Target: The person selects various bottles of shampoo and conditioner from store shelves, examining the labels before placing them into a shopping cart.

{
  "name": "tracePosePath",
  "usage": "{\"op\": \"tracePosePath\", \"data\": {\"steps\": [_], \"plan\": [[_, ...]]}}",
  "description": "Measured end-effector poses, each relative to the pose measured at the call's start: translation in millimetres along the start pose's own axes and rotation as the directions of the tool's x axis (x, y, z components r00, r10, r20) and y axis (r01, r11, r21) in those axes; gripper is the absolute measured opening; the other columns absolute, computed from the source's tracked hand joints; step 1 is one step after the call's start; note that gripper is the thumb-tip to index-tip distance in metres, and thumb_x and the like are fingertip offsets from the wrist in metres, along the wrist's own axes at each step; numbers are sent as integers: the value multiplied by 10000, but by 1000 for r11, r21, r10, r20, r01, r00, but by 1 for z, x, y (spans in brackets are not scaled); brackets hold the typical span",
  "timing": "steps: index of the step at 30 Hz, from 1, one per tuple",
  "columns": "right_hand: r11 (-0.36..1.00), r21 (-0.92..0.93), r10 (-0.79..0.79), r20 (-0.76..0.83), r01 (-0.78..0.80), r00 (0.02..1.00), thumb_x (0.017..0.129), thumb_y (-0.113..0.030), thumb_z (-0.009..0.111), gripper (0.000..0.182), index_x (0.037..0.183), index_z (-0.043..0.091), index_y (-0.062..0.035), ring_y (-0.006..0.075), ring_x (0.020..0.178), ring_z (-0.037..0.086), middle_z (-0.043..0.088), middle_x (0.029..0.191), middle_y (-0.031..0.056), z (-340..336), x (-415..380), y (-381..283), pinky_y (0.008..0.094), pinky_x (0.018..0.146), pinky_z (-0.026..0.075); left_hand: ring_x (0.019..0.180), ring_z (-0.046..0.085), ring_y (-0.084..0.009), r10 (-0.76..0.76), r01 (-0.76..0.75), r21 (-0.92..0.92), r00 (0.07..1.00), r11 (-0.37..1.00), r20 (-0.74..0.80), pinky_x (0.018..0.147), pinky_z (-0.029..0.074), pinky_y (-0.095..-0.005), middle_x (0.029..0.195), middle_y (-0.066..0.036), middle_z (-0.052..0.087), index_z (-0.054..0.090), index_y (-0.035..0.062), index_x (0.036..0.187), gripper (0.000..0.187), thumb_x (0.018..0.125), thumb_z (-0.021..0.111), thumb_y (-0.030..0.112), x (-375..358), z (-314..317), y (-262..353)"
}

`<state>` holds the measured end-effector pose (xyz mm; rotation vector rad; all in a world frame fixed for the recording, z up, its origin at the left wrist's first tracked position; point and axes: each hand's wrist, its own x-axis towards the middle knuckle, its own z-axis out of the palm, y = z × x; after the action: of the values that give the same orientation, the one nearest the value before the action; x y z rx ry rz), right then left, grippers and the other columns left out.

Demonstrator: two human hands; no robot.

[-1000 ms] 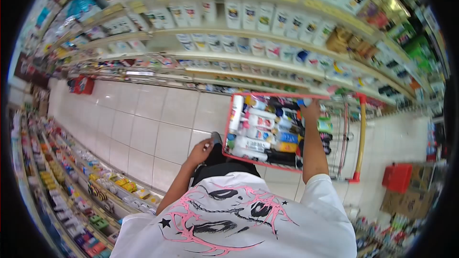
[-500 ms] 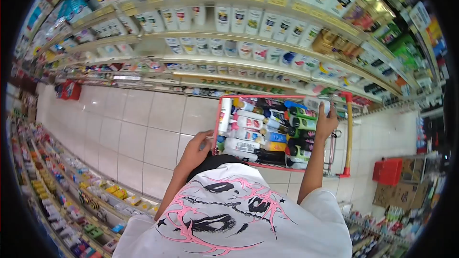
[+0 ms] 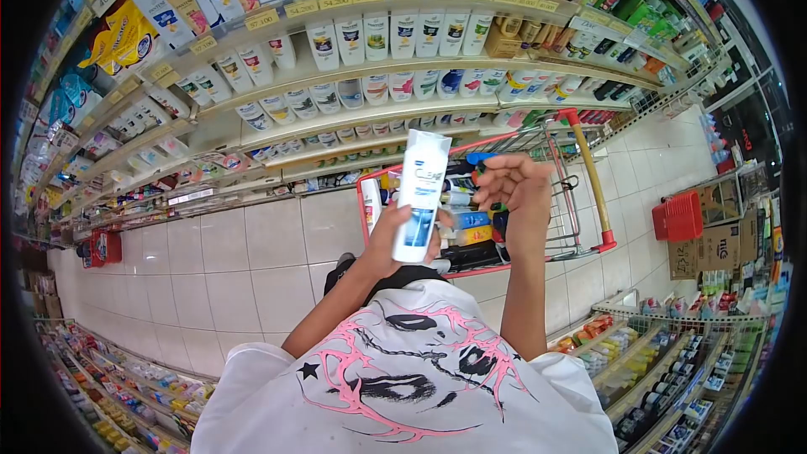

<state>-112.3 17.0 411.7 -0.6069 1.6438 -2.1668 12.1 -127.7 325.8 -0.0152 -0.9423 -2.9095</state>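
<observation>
My left grip [image 3: 388,240] wraps the bottle [image 3: 422,189] — likely slick, squeezable (fill hidden from me), best held mid-body — right grip [image 3: 519,193] loosely spread, seemingly bare

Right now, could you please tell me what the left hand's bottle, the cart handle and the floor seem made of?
Bottle: probably plastic, from its smooth, opaque white body. Cart handle: plain yellow, seemingly smooth; plastic or painted metal, I can't tell. Floor: likely ceramic tile, pale and apparently smooth, given its grid of joints.
</observation>
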Motion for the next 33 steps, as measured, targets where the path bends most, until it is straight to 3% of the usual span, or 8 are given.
{"op": "tracePosePath", "data": {"steps": [3,11,13,16,19,24,31,33], "plan": [[986,-149,84,17,-80,996,1029,-459,390,527,1039,620,15,115,733,604,645,873,73,23,3,23,244,631,467,566,570,-194,50,-45,-64,994,997,93,467,460,-293,1008,-197,612,298,-46,1433,728,942,419,477,-12,-9,20],[974,-191,144,99,-123,985,993,-417,522,419,1052,627,-15,82,788,545,648,933,35,115,12,49,236,660,436,543,559,-197,25,-25,-57,1000,998,-3,432,459,-294,1011,-150,589,365,10,1411,745,968,314,607,-27,-44,84],[975,-175,146,59,-134,987,972,-371,581,367,1058,624,-17,76,801,537,645,937,26,132,13,57,236,674,440,620,578,-192,10,-8,-77,1000,997,24,524,491,-305,984,-109,589,426,3,1352,735,991,238,615,-29,-53,101],[949,-292,125,-10,-123,992,913,-278,677,310,1091,620,-30,87,814,551,632,938,29,157,9,71,238,691,449,782,637,-194,-75,72,-20,968,997,-240,649,545,-328,1021,-78,618,478,43,1300,670,995,274,604,-34,-73,112],[930,-343,140,-7,-134,990,879,-257,714,326,1096,619,-34,92,830,559,624,976,42,178,0,88,249,711,460,887,646,-202,-36,36,-5,957,999,-286,734,557,-330,1051,-83,629,483,55,1295,628,1005,287,576,-36,-101,114],[875,-437,260,62,-208,963,806,-254,785,675,1352,448,-44,149,937,552,557,1110,81,202,-18,122,272,741,496,1085,591,-236,-119,129,30,969,991,-218,935,498,-399,1183,-126,574,407,70,1361,620,1004,313,568,-44,-127,123],[826,-506,315,53,-247,948,776,-249,814,671,1307,467,-28,122,868,518,555,1056,41,227,-22,148,261,742,462,1106,590,-245,-140,185,146,951,972,-276,957,492,-404,1224,-125,561,397,65,1369,605,1012,312,546,-61,-156,131],[860,-467,250,40,-203,967,768,-199,804,567,1223,515,-26,96,856,525,593,965,21,225,-21,161,248,732,451,1192,538,-248,-174,213,156,957,965,-231,1031,422,-394,1276,-131,532,369,49,1399,589,1023,334,501,-65,-170,128]]}}
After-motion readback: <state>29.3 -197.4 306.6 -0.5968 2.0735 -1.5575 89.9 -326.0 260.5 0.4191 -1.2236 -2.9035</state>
